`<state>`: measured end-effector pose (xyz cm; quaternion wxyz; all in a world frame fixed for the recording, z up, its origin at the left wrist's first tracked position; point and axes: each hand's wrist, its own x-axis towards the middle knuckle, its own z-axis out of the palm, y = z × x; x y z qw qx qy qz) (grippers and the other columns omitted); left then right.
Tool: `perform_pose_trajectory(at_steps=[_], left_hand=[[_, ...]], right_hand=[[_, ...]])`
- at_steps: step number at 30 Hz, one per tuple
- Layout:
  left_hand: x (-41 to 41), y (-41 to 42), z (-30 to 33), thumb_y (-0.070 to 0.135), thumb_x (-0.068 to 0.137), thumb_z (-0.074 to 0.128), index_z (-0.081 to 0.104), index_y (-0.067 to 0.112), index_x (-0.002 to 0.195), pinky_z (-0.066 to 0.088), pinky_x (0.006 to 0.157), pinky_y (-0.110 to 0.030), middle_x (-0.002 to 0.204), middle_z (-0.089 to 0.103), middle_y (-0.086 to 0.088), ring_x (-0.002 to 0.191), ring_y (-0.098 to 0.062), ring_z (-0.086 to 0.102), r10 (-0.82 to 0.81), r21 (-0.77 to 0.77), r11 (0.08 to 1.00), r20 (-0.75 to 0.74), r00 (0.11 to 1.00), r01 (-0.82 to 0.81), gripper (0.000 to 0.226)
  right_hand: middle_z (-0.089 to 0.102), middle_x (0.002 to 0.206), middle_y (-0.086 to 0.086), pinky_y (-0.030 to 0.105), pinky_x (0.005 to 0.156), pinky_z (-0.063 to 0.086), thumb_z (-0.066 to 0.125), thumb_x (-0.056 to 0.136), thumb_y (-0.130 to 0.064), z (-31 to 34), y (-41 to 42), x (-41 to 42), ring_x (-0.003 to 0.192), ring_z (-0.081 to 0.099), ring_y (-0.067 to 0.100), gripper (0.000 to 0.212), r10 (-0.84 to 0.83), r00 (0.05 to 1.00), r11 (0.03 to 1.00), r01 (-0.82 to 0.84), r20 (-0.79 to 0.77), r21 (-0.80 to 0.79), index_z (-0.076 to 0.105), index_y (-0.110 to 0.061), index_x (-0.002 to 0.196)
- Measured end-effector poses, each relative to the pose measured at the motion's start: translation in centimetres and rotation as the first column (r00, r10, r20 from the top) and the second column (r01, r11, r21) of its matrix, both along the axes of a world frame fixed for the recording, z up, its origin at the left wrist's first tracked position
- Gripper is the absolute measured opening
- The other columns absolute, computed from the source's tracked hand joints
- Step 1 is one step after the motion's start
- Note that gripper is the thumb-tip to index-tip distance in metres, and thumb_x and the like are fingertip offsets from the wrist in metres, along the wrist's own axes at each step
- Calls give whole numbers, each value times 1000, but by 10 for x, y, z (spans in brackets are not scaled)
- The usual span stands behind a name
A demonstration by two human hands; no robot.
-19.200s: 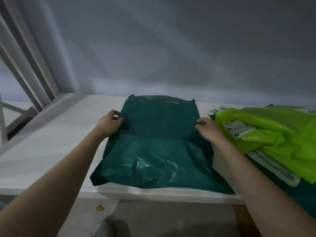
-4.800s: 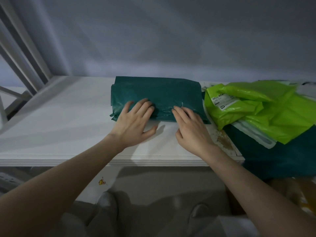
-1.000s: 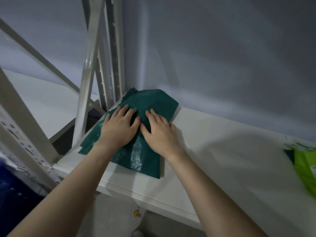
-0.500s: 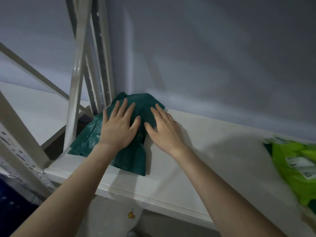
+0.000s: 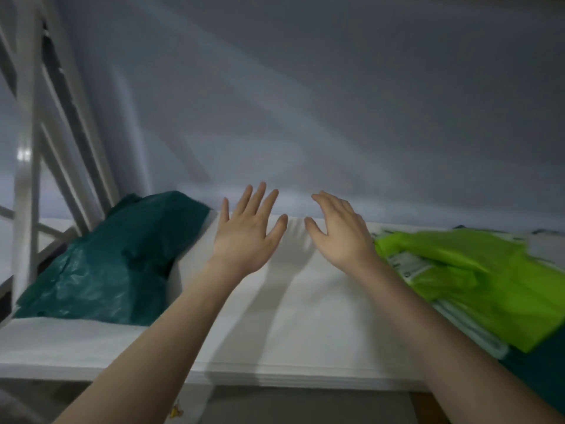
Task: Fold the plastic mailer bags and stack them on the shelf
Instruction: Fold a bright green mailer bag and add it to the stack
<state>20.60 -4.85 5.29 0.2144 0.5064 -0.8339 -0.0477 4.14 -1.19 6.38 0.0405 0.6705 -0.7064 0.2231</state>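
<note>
Both hands hold nothing, left hand (image 5: pixel 249 237) and right hand (image 5: pixel 342 237) spread above the white shelf (image 5: pixel 293 316); folded teal mailer (image 5: pixel 113 264), glossy and crinkled, lies left of them; lime-green bags (image 5: pixel 477 276), somewhat blurred, heap rightward.

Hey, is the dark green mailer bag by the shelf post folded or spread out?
Folded: the dark green mailer bag lies as a compact doubled bundle at the shelf's left end.

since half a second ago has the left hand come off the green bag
Yes. The left hand has lifted off the green bag and shifted right, away from the rack post, now open over the bare shelf.
</note>
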Motion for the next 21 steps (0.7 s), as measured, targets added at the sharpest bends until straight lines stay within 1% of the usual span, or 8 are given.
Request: perform_pose_trajectory(at_steps=[3,6,10,13,15,17,19,21], left_hand=[[-41,11,1,49,98,20,6,30,150,-9,116,-43,159,-4,9,145,-10,-10,-68,5,998,1,998,68,57],[-79,22,0,48,98,23,9,29,150,-6,116,-43,159,-1,9,146,-11,-7,-137,-7,990,0,991,137,57],[-125,35,-6,47,98,25,11,29,150,-2,117,-42,159,3,8,146,-12,-2,-225,12,974,3,974,225,57],[-154,40,-14,47,98,27,13,28,149,4,118,-40,158,8,6,146,-13,4,-272,68,960,-18,962,273,56],[-173,42,-21,46,97,31,17,27,149,10,118,-38,158,13,3,145,-16,12,-291,131,945,-74,954,299,56],[-190,42,-28,43,97,36,22,24,148,18,115,-36,155,22,-1,142,-19,21,-290,224,918,-186,939,328,56],[-208,41,-33,41,97,40,24,23,147,23,112,-35,152,27,-3,139,-22,25,-270,315,880,-283,920,355,56],[-224,38,-37,42,96,41,24,24,146,27,109,-35,149,30,-7,135,-25,32,-253,368,856,-313,916,362,56]], right_hand=[[36,149,0,33,107,27,46,94,-32,3,25,-43,138,29,17,51,-75,997,996,74,-13,-51,36,-16,141],[41,145,2,31,107,28,49,93,-27,3,50,-83,136,32,18,50,-140,990,988,138,-12,-67,39,-13,140],[41,144,4,31,105,31,48,93,-24,1,82,-133,134,34,20,49,-216,976,976,215,-15,-45,37,-11,140],[41,143,6,34,104,34,49,93,-21,-4,99,-163,133,35,23,50,-279,960,960,279,-4,-18,36,-10,140],[42,140,8,36,102,34,50,92,-19,-9,108,-181,130,36,26,49,-332,943,943,332,30,-12,38,-9,138],[43,136,11,38,101,34,50,92,-19,-16,114,-195,128,35,28,48,-393,915,919,394,92,3,38,-9,138],[42,134,13,40,102,32,50,93,-22,-24,117,-209,126,34,30,49,-451,878,891,454,159,21,37,-8,138],[41,134,15,41,102,32,49,94,-27,-31,118,-220,126,34,32,51,-495,838,865,499,228,42,35,-7,139]])
